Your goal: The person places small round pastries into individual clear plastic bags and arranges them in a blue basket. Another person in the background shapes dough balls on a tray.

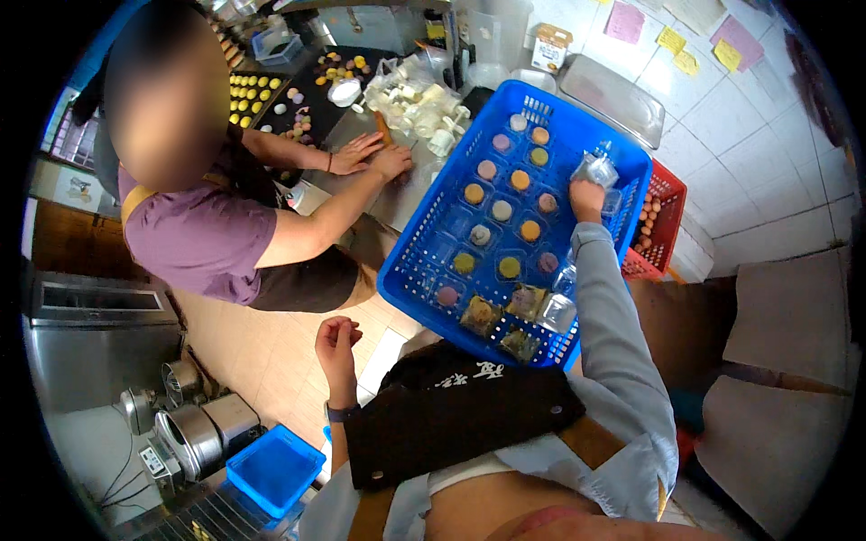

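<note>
My right hand [586, 197] reaches into the right side of a large blue plastic basket [413, 237], its fingers at a stack of clear plastic boxes [597, 169]; the fingertips are partly hidden. My left hand [338, 335] is raised before my apron, near the basket's lower left, with its fingers curled; I cannot tell whether anything is in it. Several round pastries in orange, green, purple and white, such as a white pastry [502, 210], sit in clear trays in the basket. Near its closest corner lie wrapped pastries [481, 316] and a clear box [557, 312].
At left, a co-worker's hands [369, 157] press a brown item on the metal worktop [399, 203]. Beyond are a bag of white plastic molds [419, 101] and a tray of yellow balls [254, 95]. A red basket of eggs [659, 223] adjoins the blue one. Mixers [193, 439] stand lower left.
</note>
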Available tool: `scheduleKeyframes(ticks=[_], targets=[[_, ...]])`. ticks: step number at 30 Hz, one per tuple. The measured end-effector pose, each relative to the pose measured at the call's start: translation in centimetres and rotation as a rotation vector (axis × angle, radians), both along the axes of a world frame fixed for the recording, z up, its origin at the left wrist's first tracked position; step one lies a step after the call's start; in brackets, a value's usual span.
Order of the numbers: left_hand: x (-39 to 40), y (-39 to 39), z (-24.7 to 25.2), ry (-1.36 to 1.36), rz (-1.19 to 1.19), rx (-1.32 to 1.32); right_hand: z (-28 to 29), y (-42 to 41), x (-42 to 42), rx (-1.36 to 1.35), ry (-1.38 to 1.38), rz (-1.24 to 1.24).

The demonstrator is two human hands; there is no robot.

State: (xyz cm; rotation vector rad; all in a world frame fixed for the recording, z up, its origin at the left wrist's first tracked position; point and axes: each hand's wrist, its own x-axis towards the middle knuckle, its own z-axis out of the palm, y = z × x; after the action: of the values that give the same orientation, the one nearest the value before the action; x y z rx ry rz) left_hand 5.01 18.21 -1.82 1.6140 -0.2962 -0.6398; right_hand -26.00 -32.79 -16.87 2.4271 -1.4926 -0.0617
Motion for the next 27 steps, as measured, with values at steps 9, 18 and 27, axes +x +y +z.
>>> scheduleKeyframes(ticks=[9,18,27], targets=[[-0.5,-4.7,-0.2,-0.052,-0.194,-0.002,1.9,0.5,-0.8,0.275,-0.169,-0.073],[-0.5,-6.0,-0.3,0.008,-0.256,-0.003,2.7,0.0,-1.8,0.281,-0.242,-0.283],[-0.6,-8.1,-0.6,-0.002,-0.415,-0.015,6.3,-1.2,-5.7,0.355,-0.643,-0.235]])
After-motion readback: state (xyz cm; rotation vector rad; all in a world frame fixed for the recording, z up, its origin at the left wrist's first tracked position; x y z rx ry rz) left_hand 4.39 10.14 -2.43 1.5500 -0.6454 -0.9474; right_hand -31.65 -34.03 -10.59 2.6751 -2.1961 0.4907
